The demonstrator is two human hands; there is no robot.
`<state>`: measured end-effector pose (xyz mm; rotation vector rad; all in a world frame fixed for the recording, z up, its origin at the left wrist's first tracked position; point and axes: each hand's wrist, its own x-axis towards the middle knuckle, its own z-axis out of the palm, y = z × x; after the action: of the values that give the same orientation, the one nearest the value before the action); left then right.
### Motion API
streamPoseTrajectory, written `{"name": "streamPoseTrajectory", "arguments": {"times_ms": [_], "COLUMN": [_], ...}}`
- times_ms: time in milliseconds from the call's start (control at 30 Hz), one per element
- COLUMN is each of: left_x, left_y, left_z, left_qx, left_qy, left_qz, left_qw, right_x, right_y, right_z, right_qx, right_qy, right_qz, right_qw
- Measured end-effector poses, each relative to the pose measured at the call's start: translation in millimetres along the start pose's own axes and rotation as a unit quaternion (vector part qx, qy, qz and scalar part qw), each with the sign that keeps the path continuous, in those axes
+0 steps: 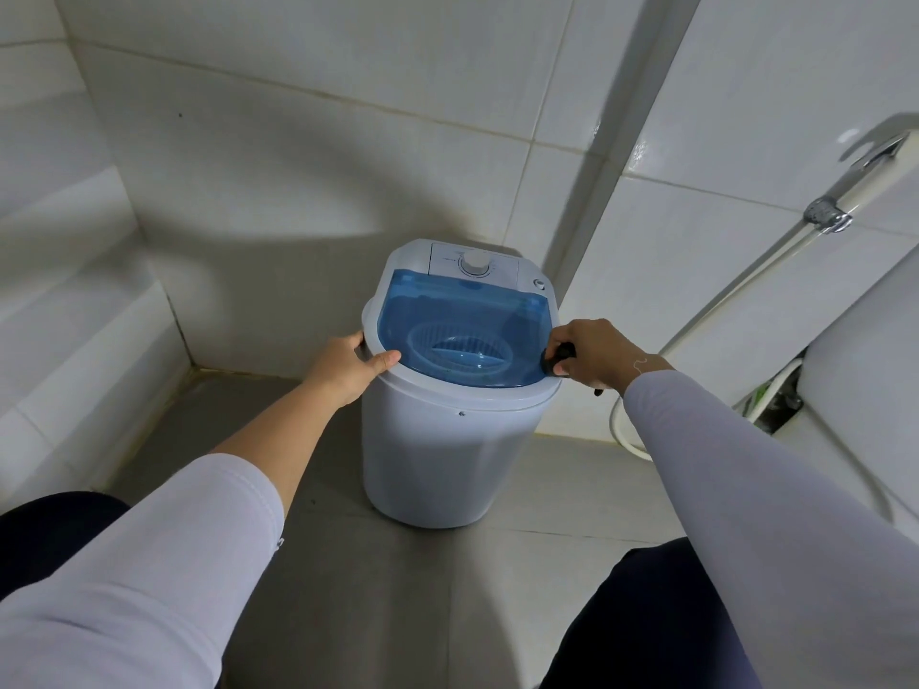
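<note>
Gripping the mini washer (437,455) at its nine o'clock rim, the left hand (348,368) curls over the edge. At three o'clock the right hand (597,353) clasps a black object (558,363).

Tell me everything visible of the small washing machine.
The washing machine is a small white plastic tub, upright on the grey floor in a tiled corner. Its translucent blue lid is shut, a ribbed basket showing through; a white dial sits behind. The left hand grips its left rim; the right hand holds a black part at its right rim.
</note>
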<state>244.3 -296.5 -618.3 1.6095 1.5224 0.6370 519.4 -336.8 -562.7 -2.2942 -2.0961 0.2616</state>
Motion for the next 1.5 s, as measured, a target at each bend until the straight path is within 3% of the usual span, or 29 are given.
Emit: {"name": "streamPoseTrajectory", "arguments": {"times_ms": [433,700,1033,1500], "left_x": [44.2,78.2,87.6,72.7], "left_y": [-12.6,-14.6,-20.4,-5.8], "left_z": [-35.9,-38.0,-27.2,-19.5], "left_qx": [-0.028,-0.119,-0.182,-0.125], "left_qy": [0.036,-0.005,-0.042,0.023], "left_qz": [-0.032,-0.046,-0.032,-0.034], "left_qw": [0.998,0.992,0.982,0.991], "right_x": [26.6,42.8,35.6,3.9], "right_y": [-120.4,-169.0,-170.9,-135.6], "right_z": [-11.7,12.0,28.2,20.4], "right_qx": [0.023,0.014,-0.036,-0.033], "right_qy": [0.023,0.0,-0.017,-0.035], "right_qz": [-0.172,-0.2,-0.206,-0.206], "right_qw": [0.985,0.98,0.978,0.977]}}
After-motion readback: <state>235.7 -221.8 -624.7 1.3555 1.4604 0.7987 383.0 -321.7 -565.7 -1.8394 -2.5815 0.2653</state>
